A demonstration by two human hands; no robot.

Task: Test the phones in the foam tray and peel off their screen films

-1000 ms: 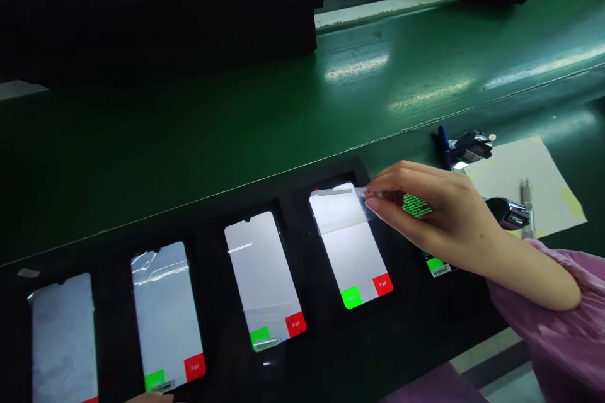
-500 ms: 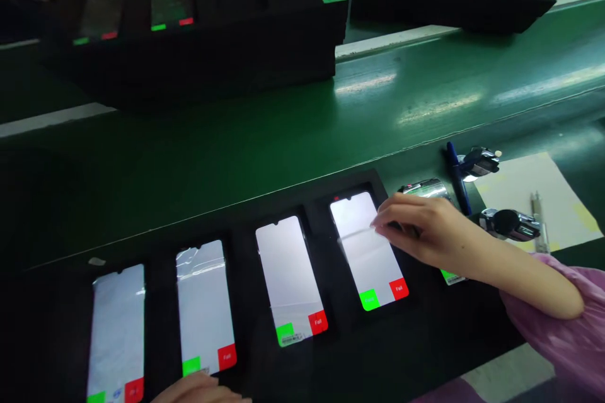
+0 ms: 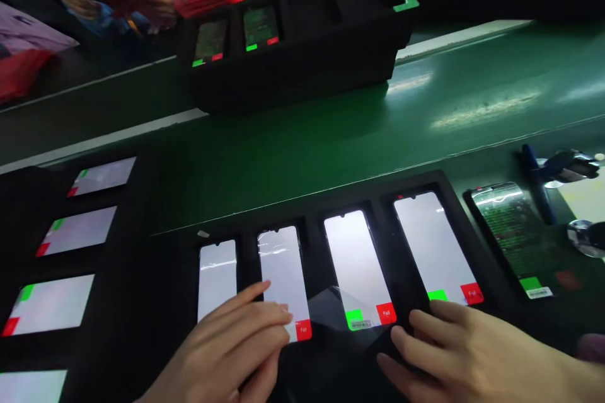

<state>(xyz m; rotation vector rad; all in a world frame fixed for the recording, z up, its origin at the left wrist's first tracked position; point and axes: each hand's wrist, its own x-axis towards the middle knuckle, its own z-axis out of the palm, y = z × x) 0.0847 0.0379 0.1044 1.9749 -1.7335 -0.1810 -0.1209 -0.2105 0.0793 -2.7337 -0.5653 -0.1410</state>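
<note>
Several phones with bright white screens and green and red "Fail" corner blocks lie in a black tray. My left hand (image 3: 236, 343) is over the lower part of the second phone from the left (image 3: 280, 261), its fingertips pinched on what looks like a thin clear film (image 3: 326, 308). The film stretches right, toward the bottom of the third phone (image 3: 347, 252). My right hand (image 3: 458, 352) has its fingers apart and bent at the lower edge of the rightmost white-screen phone (image 3: 437, 239). I see nothing held in it.
Right of the tray lies a dark-screen phone (image 3: 508, 233), with a blue pen (image 3: 537, 182) beyond. Another tray with several lit phones (image 3: 78, 230) is on the left. Stacked black trays (image 3: 302, 63) stand across the green surface (image 3: 307, 138). Behind, a co-worker's hands (image 3: 158, 6) hold a dark flat object.
My view has swung left, bringing the left tray and co-worker into sight. My right hand went from the rightmost phone's upper side to its bottom. My left hand has come up over the phones.
</note>
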